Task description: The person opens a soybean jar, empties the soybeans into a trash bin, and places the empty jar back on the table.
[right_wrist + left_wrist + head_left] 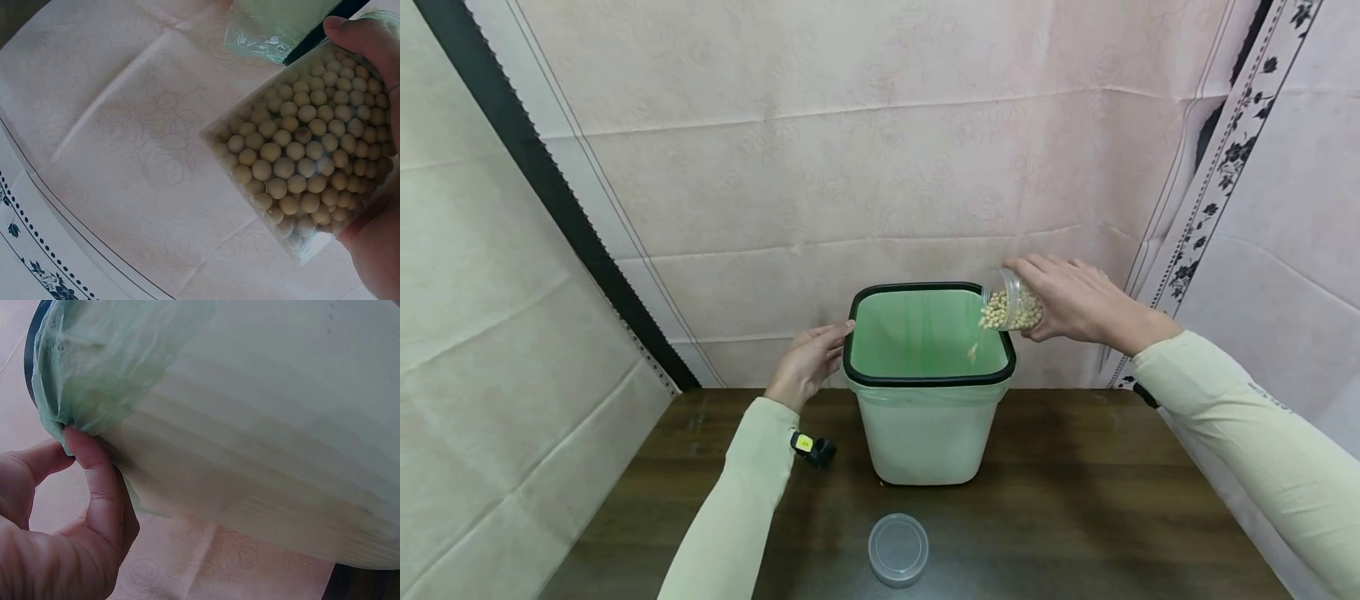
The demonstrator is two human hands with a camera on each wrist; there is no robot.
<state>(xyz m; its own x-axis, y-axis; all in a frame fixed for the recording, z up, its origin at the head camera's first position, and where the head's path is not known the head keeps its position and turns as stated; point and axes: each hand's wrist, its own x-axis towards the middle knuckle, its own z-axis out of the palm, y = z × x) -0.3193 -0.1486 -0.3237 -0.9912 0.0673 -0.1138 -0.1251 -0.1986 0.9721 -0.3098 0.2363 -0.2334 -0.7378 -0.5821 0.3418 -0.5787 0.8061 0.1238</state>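
My right hand (1075,300) grips a clear plastic jar (300,156) of pale round beans (1000,312), probably soybeans. The jar lies tipped on its side, its mouth over the right edge of a white bin (925,442). A few beans are falling inside the bin. A thin green plastic bag (910,329) lines it, folded out over the top and held by a black rim (928,382). At the bin's left rim, my left hand (808,362) pinches the edge of the bag between thumb and forefinger, as the left wrist view shows. The bin's floor is hidden.
A round clear lid (898,550) lies on the dark wooden table (1037,517) in front of the bin. Pale patterned cloth (865,167) hangs right behind the bin and along both sides. A dark strip (565,208) runs down the left corner.
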